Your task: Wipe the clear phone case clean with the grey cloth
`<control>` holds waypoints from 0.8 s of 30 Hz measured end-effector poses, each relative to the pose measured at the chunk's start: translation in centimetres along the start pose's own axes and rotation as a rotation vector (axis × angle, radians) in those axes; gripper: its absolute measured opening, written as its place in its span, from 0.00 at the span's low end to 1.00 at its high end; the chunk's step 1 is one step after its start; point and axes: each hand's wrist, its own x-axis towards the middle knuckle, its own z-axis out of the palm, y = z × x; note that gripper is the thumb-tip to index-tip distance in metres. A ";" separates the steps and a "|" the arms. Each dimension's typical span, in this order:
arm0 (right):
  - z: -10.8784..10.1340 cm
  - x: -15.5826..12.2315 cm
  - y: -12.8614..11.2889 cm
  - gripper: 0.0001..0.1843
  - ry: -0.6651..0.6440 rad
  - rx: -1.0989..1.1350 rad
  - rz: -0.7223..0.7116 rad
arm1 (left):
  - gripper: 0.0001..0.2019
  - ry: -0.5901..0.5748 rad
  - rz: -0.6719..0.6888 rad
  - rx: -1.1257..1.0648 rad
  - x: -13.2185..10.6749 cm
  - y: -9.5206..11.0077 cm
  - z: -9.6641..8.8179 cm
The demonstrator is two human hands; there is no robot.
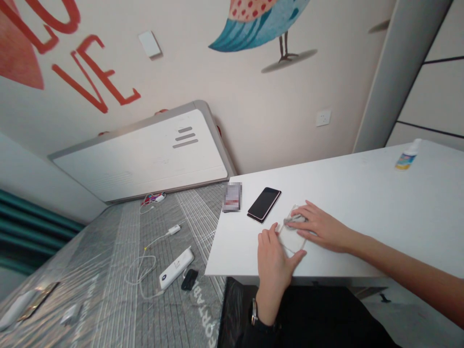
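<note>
Status, as I read it from my remote station: work on the case [291, 240] is under way and, in my judgement, unfinished, since both hands are engaged on it. The case lies right of centre in the lower half of the frame, flat on the table [355, 203]. My left hand [274, 253] is clamped on its edges, thumb opposite fingers. My right hand [319, 226] grips the cloth [295, 219] and presses it against the upper part of the case. I cannot tell how much surface has been covered, nor how much is left.

Count, on the table: one case; one cloth; one phone [266, 203], lying over one dark flat item [251, 217], left of the case; one blurred item [232, 197], at the near-centre corner; one bottle [407, 155], upright, at the right of the frame
</note>
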 end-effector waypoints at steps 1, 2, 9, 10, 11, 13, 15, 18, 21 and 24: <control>0.0 -0.1 0.5 0.20 0.014 -0.010 0.055 | 0.46 -0.003 -0.005 0.003 0.0 0.0 0.0; 0.1 -0.1 0.9 0.21 0.023 -0.010 0.094 | 0.46 -0.008 -0.008 0.005 0.0 0.1 -0.1; 0.4 -0.6 0.4 0.26 0.022 0.041 0.118 | 0.46 -0.037 -0.033 0.014 0.0 0.3 -0.3; 0.3 -0.6 0.2 0.27 0.016 0.049 0.113 | 0.46 -0.040 -0.038 0.016 0.0 0.3 -0.3; 0.3 -0.6 0.1 0.27 0.010 0.060 0.101 | 0.46 -0.040 -0.041 0.018 0.1 0.4 -0.4; 0.3 -0.6 -0.1 0.27 -0.006 0.083 0.058 | 0.44 -0.040 -0.044 0.022 0.1 0.4 -0.4; 0.3 -0.7 -0.2 0.27 -0.022 0.099 0.008 | 0.42 -0.042 -0.039 0.019 0.1 0.4 -0.4; 0.6 -0.6 -0.2 0.26 -0.005 0.059 0.012 | 0.40 -0.033 -0.025 0.010 0.0 0.3 -0.3; 1.0 -0.6 0.0 0.24 0.076 -0.043 0.106 | 0.41 -0.017 -0.021 0.024 0.0 0.3 -0.2; 1.2 -0.5 0.1 0.26 0.124 -0.110 0.139 | 0.42 -0.013 -0.020 0.044 0.0 0.3 -0.2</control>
